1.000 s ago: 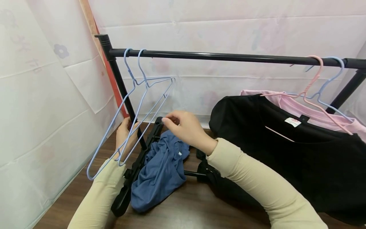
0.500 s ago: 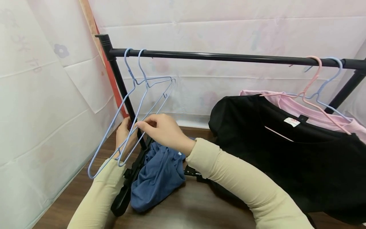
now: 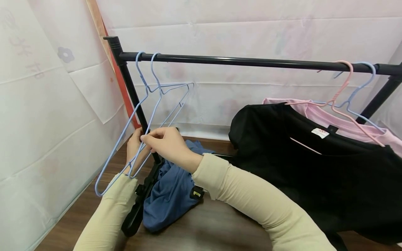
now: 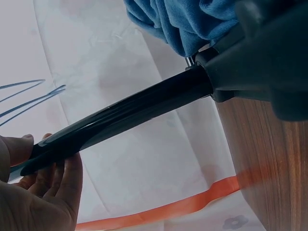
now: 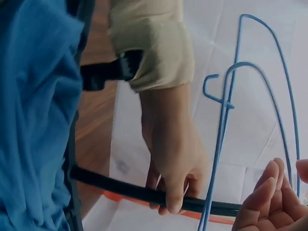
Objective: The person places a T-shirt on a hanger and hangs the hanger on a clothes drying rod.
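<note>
- The black pole (image 4: 120, 120) at the near-left end of the rack is held in the left hand (image 3: 133, 148), with the thumb on one side and the fingers wrapped on the other.
- The pole is gripped above its joint with the black foot bar (image 3: 135, 214).
- The right hand (image 3: 171, 144) is placed just beside the left, its fingers bent and thumb brought near them at the sides of two blue hangers (image 3: 160, 88); whether a wire is pinched cannot be told.
- The hangers are hung side by side by their hooks on the top rail (image 3: 235, 61), close to the pole, and the left wrist is partly crossed by their lower corners.
- The left side is bounded by a white cloth wall (image 3: 37, 139), near the left hand.
- Below the right forearm, a blue cloth (image 3: 171, 202) is bunched against the foot bar.
- A black shirt (image 3: 314, 184) and a pink shirt (image 3: 317, 113) are hung at the rail's far end, well apart from the blue hangers.
</note>
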Motion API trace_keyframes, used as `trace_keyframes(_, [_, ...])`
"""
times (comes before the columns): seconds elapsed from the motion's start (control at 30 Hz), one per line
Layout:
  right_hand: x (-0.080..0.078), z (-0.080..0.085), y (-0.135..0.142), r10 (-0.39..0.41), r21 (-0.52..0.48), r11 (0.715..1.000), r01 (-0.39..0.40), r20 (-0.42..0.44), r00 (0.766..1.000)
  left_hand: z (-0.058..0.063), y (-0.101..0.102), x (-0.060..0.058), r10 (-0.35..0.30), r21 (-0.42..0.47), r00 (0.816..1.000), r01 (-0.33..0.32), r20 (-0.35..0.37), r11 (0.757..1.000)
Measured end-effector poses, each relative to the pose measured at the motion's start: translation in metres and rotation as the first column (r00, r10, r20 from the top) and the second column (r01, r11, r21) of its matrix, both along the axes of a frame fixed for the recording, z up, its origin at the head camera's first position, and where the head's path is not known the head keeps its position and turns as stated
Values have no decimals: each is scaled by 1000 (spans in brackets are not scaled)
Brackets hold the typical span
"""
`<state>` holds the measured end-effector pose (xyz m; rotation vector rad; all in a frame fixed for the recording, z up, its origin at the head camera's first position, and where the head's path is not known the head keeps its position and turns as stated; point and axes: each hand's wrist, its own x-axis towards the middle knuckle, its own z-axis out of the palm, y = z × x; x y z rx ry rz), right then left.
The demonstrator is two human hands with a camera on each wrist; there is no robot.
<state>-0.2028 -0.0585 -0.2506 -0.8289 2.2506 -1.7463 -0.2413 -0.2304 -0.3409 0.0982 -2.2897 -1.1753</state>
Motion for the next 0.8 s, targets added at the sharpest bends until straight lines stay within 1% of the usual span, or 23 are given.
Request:
trace_keyframes(0.13, [0,2,-4,2,-87,996,4,64,998,3,1,3,5,-22,1000,-4,11,1000])
trace_keyframes(0.23, [-1,3,-8,-12,-115,993,25,113,993,4,1,5,-3,-22,999,2,-32,1000])
trace_keyframes(0.3, [-1,3,-9,-23,-120,992,41,144,989,1,-1,3,1,-44,998,-4,-62,999])
trace_keyframes(0.37, [-1,4,-10,-33,-125,991,55,172,984,0,0,2,12,-52,997,-16,-76,999])
trace_keyframes(0.47, [-1,5,-10,-40,-128,990,66,197,980,1,1,3,28,-50,998,-31,-62,998])
trace_keyframes(0.53, [0,5,-10,-44,-128,989,72,209,977,5,4,6,25,-24,999,-26,-37,999])
trace_keyframes(0.63, [0,6,-10,-53,-119,990,80,218,975,6,4,7,26,-21,1000,-26,-4,999])
trace_keyframes(0.7, [0,7,-10,-57,-114,990,83,215,975,4,3,5,32,-19,999,-32,10,999])
trace_keyframes(0.8, [1,8,-8,-57,-108,991,79,196,979,-1,0,-1,41,-16,999,-40,11,999])
